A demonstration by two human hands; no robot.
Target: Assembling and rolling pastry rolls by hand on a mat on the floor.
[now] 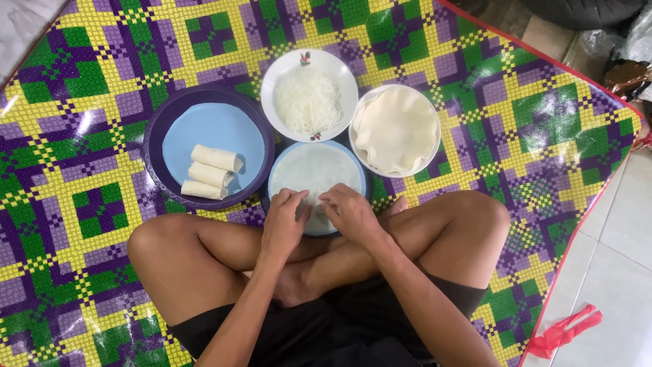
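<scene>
Both hands, left hand and right hand, rest fingertips down on the near edge of a rice-paper sheet, grip loose, pinching nothing yet. Sheet lies on a blue plate mid-mat. Likely thin, limp, tearable (sticky if wet); lift by the edge. Finished rolls left.

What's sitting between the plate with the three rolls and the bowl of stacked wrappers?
In the head view, the white bowl of thin noodles lies between the purple plate of rolls and the wrapper bowl, slightly farther back than both.
</scene>
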